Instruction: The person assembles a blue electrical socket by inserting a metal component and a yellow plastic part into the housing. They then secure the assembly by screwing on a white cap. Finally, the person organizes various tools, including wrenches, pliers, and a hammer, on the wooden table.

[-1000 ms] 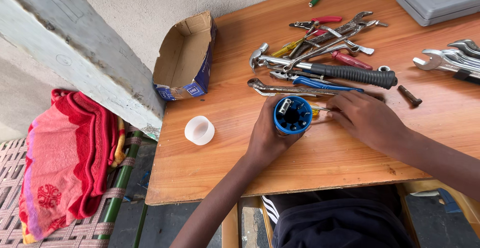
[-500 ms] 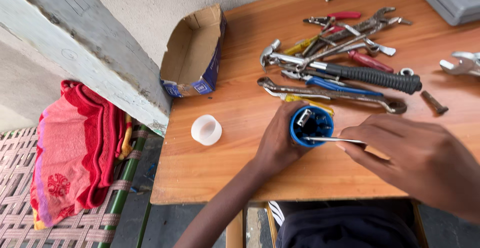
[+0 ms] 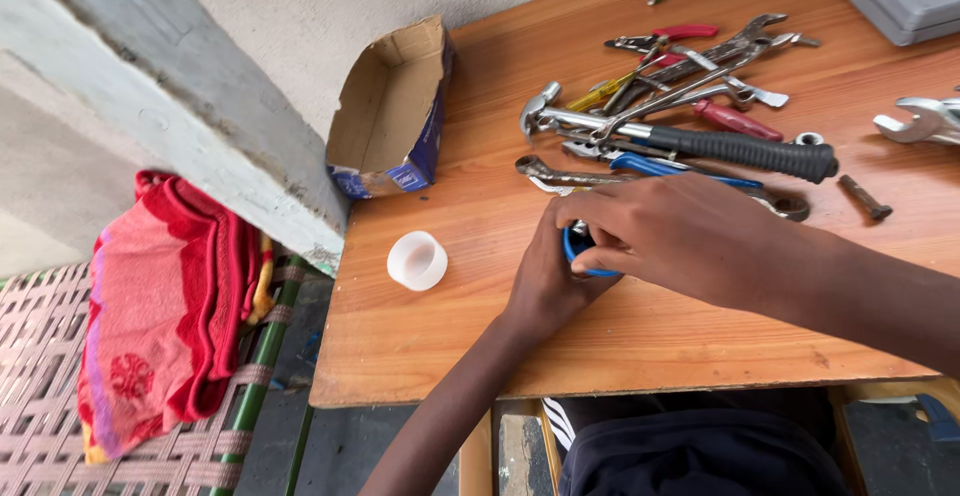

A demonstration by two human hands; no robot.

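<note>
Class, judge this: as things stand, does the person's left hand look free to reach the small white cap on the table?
Probably not at once: the left hand grips the blue round part. The table between it and the white cap lies bare.

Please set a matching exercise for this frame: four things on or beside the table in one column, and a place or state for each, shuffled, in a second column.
Things:
1. white cap
2. cardboard box
3. blue round container
4. red cloth

Places or states:
A. draped over the woven seat left of the wooden table
B. gripped by the left hand, mostly covered by the right hand
C. open and empty, at the table's wall-side edge
D. alone on bare wood, left of both hands

Pairs: 1-D, 2-C, 3-B, 4-A
</note>
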